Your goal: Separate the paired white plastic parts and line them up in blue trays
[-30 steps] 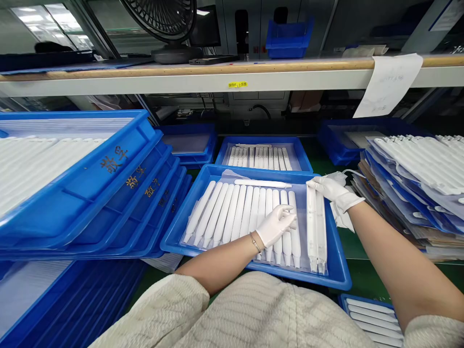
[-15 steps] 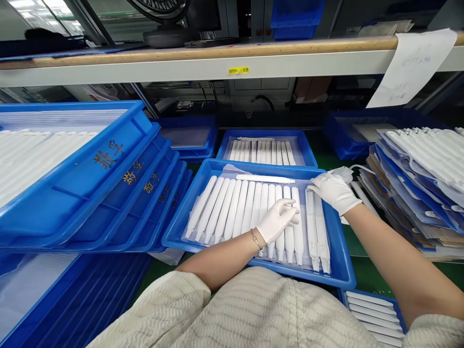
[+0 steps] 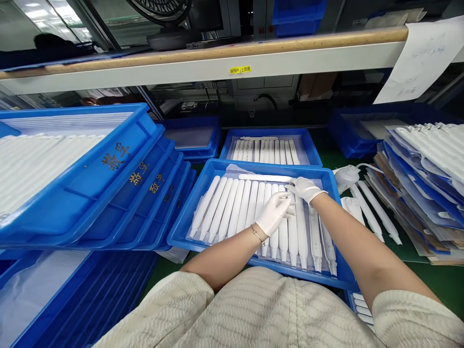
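A blue tray (image 3: 177, 231) in front of me holds a row of long white plastic pieces (image 3: 232, 208), tapered at their near ends. One more white piece (image 3: 266, 178) lies crosswise above the row. My left hand (image 3: 273, 212), in a white glove, is over the middle right of the row, its fingers loosely bent and apart. My right hand (image 3: 303, 188), gloved too, is close beside it at the far ends of the pieces. Its fingertips are pressed together; whatever they hold is hidden. At the tray's right side some pieces (image 3: 321, 241) show a ridged face.
Stacked blue trays (image 3: 134, 193) rise on the left. Another filled tray (image 3: 315, 152) sits behind mine. On the right are a white bottle-like object (image 3: 346, 176), loose white pieces (image 3: 379, 210) and a layered pile (image 3: 409, 203). A shelf edge (image 3: 181, 72) crosses above.
My right hand has moved left from the tray's right edge to the far ends of the pieces. My left hand has shifted slightly left, its fingers more bent.
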The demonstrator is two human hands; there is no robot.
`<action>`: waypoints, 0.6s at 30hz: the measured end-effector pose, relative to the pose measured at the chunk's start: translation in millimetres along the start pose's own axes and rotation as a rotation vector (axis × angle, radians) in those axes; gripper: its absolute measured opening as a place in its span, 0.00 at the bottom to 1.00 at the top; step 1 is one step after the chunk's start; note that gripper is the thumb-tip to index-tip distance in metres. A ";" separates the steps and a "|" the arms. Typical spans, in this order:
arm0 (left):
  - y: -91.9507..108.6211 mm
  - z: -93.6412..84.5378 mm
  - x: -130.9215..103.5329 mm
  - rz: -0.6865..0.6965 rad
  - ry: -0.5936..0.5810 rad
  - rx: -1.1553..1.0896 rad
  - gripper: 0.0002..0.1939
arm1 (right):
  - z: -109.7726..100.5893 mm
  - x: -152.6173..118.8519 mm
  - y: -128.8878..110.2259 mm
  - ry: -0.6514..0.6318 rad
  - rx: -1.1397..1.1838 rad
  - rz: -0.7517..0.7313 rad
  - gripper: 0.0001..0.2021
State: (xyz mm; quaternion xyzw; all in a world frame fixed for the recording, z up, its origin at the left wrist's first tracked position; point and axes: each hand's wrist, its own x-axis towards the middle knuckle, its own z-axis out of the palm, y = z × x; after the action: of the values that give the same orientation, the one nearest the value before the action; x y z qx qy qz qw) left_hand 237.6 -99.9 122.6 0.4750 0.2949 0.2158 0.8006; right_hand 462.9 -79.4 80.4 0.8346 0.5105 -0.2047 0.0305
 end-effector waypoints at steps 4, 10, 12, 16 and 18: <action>-0.8 -2.0 2.4 0.013 0.023 -0.014 0.23 | -15.4 -8.6 2.2 0.013 0.148 0.014 0.16; -5.6 -3.6 6.7 0.112 0.069 0.033 0.23 | -46.5 -36.4 9.3 0.031 0.403 -0.146 0.22; -6.4 -2.9 6.3 0.126 0.049 0.065 0.23 | -60.0 -46.5 8.2 0.029 0.451 -0.192 0.27; -4.8 1.6 0.1 0.003 -0.125 0.011 0.34 | -98.9 -70.7 5.8 0.036 0.641 -0.221 0.29; -3.1 4.8 -4.9 -0.111 -0.370 -0.115 0.39 | -120.4 -82.6 6.3 0.053 0.770 -0.147 0.27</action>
State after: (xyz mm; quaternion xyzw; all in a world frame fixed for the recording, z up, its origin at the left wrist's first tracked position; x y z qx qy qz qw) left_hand 237.5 -107.5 122.9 0.4431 0.1559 0.0969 0.8775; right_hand 473.1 -120.5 220.3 0.7511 0.4556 -0.3612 -0.3127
